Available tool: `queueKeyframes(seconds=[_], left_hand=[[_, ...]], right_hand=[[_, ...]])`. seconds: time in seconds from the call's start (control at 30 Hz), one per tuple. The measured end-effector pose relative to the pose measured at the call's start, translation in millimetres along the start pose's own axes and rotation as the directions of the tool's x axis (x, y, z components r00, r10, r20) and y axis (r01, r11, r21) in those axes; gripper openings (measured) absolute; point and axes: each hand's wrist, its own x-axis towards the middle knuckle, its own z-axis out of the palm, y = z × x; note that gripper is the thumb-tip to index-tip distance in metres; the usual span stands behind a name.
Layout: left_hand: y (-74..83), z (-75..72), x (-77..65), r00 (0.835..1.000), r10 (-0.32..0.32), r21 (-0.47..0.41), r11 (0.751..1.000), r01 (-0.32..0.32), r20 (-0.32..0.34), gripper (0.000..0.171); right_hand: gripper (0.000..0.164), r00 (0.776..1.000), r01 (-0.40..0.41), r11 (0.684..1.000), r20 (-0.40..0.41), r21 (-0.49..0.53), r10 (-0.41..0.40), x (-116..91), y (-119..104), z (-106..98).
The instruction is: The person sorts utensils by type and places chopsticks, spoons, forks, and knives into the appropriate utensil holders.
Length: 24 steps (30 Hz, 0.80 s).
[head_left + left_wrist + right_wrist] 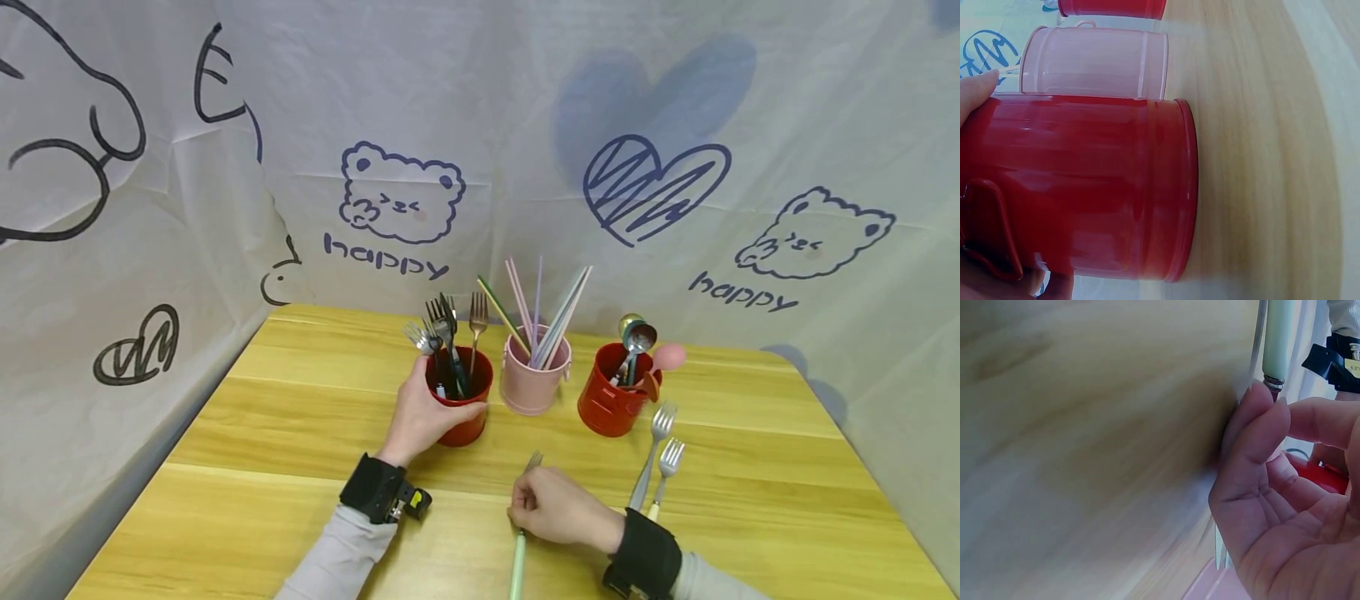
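Observation:
My left hand (423,414) grips a red metal bucket (465,432) of upright forks (444,321), thumb across its near side. The left wrist view shows that bucket (1097,187) standing on the table with the fingers round its upper part. At the front middle, my right hand (564,506) pinches a fork with a pale green handle (517,567) low over the tabletop. Its tines point away from me, and the hand hides its neck. In the right wrist view the fingertips meet just by the end of the green handle (1277,344).
A pink bucket (525,392) of thin coloured sticks stands right of the gripped one. Farther right is another red bucket (607,410) with spoons. Two forks lie on the wooden table (750,467), one grey (651,458) and one with a cream handle (666,471), beside my right wrist.

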Motion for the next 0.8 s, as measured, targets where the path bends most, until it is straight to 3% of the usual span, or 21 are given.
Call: queueKeyframes(seconds=[0.2, 0.5, 0.8], left_hand=[[0.2, -1.4, -1.0, 1.000, -0.019, 0.006, 1.000, 0.019, 0.005, 0.089], [-0.6, -0.2, 0.1, 1.000, -0.003, 0.015, 1.000, 0.003, -0.003, 0.089], [-0.4, 0.2, 0.9, 1.000, -0.012, 0.021, 1.000, 0.012, 0.003, 0.089]], right_hand=[[0.014, 1.000, -0.014, 1.000, -0.022, 0.004, 0.014, 0.5, 2.6, -0.3], [0.015, 0.993, 0.026, 0.999, -0.113, -0.034, -0.030, 2.6, 9.2, -0.8], [0.013, 0.979, 0.013, 1.000, -0.202, 0.024, -0.007, 5.0, 13.3, -2.1]])
